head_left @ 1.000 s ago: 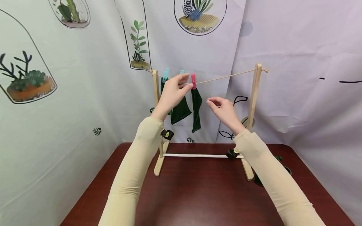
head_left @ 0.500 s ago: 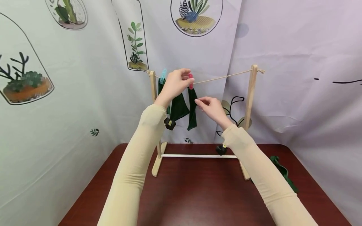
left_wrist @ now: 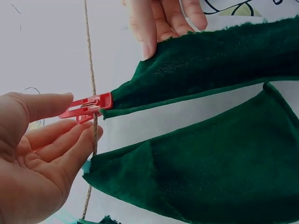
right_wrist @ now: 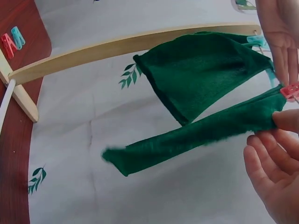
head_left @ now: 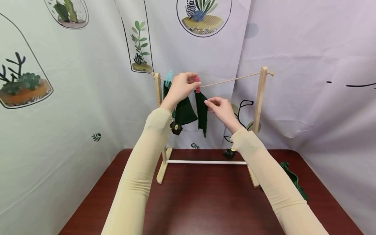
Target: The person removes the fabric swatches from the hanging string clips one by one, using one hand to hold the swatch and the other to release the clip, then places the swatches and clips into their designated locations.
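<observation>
A red clothespin clips the corner of a dark green cloth to the rope. My left hand is at its handle end, thumb on one side and fingertips on the other. With thumb and finger, my right hand pinches the cloth's edge just below the pin, as the right wrist view shows too. Left of it hangs a second green cloth, partly behind my left hand in the head view. A light blue clothespin grips cloth near the left post.
The rope runs between two wooden posts joined by a white bar on the dark red table. More green fabric lies at the right. Loose red and blue clothespins lie on the table in the right wrist view.
My right hand has moved left to the hanging cloth, taken hold of its edge and drawn it slightly right, spreading it. My left hand stays at the red clothespin.
</observation>
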{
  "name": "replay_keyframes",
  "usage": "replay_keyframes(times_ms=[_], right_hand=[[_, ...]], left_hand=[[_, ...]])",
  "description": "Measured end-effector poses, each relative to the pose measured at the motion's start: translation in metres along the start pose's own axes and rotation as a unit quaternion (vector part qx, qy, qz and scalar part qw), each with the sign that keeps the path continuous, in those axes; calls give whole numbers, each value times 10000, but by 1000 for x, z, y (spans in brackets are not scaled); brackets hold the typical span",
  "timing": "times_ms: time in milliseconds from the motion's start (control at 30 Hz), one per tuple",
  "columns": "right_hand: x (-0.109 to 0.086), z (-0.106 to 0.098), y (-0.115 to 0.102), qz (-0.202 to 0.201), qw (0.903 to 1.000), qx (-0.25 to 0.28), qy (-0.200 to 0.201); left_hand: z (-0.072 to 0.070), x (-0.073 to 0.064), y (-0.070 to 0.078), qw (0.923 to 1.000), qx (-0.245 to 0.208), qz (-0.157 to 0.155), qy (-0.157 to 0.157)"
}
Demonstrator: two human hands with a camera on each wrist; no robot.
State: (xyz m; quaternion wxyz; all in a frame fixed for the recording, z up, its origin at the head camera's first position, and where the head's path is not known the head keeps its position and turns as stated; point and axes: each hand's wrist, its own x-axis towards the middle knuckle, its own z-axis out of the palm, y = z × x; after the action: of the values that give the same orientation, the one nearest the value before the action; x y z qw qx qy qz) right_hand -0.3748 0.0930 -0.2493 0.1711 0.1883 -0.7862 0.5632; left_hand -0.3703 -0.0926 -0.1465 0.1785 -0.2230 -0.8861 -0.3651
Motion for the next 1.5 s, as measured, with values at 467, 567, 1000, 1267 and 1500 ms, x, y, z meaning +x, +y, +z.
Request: replay_keyframes(times_ms=[467,567,1000,1267,1500], right_hand=[[-5,-2,-8,-328,9987,-353,145],[-7,-2,-11,-360,9982,-455,154],[-10,0,-19,-424,9978,-490,162],[-13,-1,-20,-396,9984,-406,44],[-21,-9,-21,-367,9982,-482,-25]], left_hand=[[-2,-4,2,9995,-179,246,120],[0,-5,2,9989,-156,396,206],[4,-16,6,9903,302,1164,694],[1,-20,8,9854,42,1354,1031],[-8,-25,17,9758,-427,1656,1360]])
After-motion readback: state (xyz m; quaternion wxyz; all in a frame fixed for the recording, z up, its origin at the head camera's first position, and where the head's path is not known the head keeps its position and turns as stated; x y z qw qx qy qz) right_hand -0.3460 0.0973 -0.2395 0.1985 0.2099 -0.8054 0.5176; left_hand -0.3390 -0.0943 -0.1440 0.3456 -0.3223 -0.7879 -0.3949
